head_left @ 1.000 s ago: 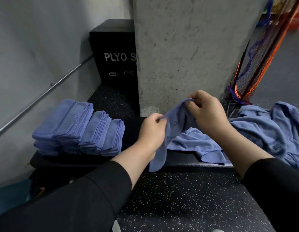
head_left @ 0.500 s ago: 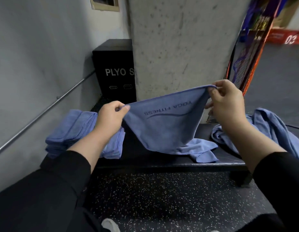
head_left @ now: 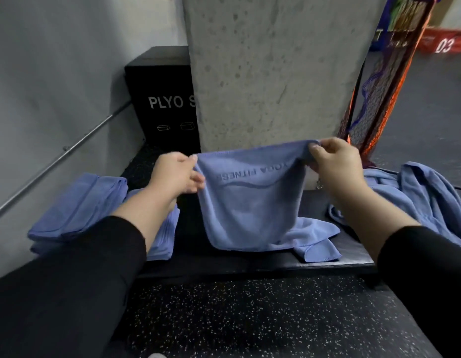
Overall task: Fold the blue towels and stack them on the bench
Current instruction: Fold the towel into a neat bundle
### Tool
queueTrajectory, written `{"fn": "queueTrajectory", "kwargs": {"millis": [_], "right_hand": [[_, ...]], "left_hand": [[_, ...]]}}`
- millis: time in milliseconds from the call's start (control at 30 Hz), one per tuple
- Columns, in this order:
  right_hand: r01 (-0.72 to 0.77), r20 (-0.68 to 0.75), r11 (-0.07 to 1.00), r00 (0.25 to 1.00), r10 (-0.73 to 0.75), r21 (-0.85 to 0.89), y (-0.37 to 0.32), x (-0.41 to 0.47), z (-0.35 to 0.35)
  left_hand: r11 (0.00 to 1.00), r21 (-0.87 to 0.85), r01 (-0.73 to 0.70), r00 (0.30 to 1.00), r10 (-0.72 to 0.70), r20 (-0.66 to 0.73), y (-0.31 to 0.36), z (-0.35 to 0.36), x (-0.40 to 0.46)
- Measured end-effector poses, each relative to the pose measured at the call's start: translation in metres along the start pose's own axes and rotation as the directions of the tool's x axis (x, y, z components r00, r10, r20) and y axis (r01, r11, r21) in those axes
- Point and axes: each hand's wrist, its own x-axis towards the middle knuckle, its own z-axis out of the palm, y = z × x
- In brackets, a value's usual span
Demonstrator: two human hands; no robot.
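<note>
Both hands, left (head_left: 176, 174) and right (head_left: 335, 164), pinch the towel's (head_left: 252, 202) top corners above the bench (head_left: 353, 254).

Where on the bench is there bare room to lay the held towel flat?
Bare bench shows between the folded stack and the held towel, and along the front right edge beside the loose towel pile. Both ends are crowded. The left hand and right hand pinch the towel's top corners.

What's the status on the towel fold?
Left hand and right hand pinch towel top corners, spread over bench. Unfolded. Folded stack left, loose pile right. Nothing obstructing.
</note>
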Motion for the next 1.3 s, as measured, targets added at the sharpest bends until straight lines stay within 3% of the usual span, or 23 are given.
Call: {"fn": "queueTrajectory", "kwargs": {"millis": [67,167,233,333,400,467,600,700,800,900,1033,1133,1300], "right_hand": [[0.041,0.130,0.998,0.991,-0.035,-0.049,-0.001,0.027,0.018],[0.056,0.239,0.950,0.971,0.020,-0.307,0.024,0.036,0.039],[0.044,0.276,0.918,0.958,0.072,-0.394,0.063,0.020,0.049],[0.141,0.442,0.809,0.883,0.159,-0.571,0.111,-0.013,0.056],[0.243,0.520,0.728,0.835,0.179,-0.641,0.127,-0.020,0.058],[0.307,0.551,0.692,0.820,0.156,-0.653,0.134,-0.020,0.056],[0.433,0.641,0.665,0.762,0.089,-0.608,0.137,-0.028,0.056],[0.352,0.580,0.715,0.810,0.091,-0.604,0.135,-0.032,0.059],[0.271,0.500,0.718,0.857,0.122,-0.641,0.138,-0.029,0.065],[0.218,0.447,0.695,0.880,0.164,-0.685,0.139,-0.029,0.069],[0.185,0.444,0.696,0.871,0.212,-0.694,0.138,-0.025,0.077],[0.187,0.452,0.694,0.864,0.221,-0.696,0.136,-0.025,0.082],[0.010,0.272,0.825,0.946,0.174,-0.565,0.128,-0.020,0.073]], "left_hand": [[0.998,-0.070,0.001,1.000,-0.001,-0.007,0.011,0.011,0.032],[0.972,0.218,-0.093,0.995,0.097,-0.010,0.004,0.033,0.041],[0.889,0.409,-0.205,0.979,0.179,0.102,-0.025,0.058,0.022],[0.783,0.577,-0.232,0.942,0.034,0.333,-0.080,0.093,-0.009],[0.624,0.720,-0.304,0.880,-0.105,0.463,-0.108,0.103,-0.013],[0.551,0.762,-0.339,0.858,-0.152,0.491,-0.116,0.100,-0.012],[0.502,0.800,-0.329,0.888,-0.123,0.442,-0.117,0.083,0.003],[0.404,0.827,-0.392,0.914,0.065,0.401,-0.113,0.084,0.007],[0.401,0.765,-0.505,0.863,0.222,0.453,-0.110,0.099,0.008],[0.413,0.747,-0.521,0.846,0.133,0.517,-0.116,0.108,0.007],[0.484,0.725,-0.491,0.861,0.139,0.490,-0.123,0.103,0.012],[0.530,0.670,-0.520,0.834,0.143,0.533,-0.124,0.094,0.016],[0.505,0.658,-0.559,0.799,0.115,0.590,-0.132,0.074,0.020]]}}
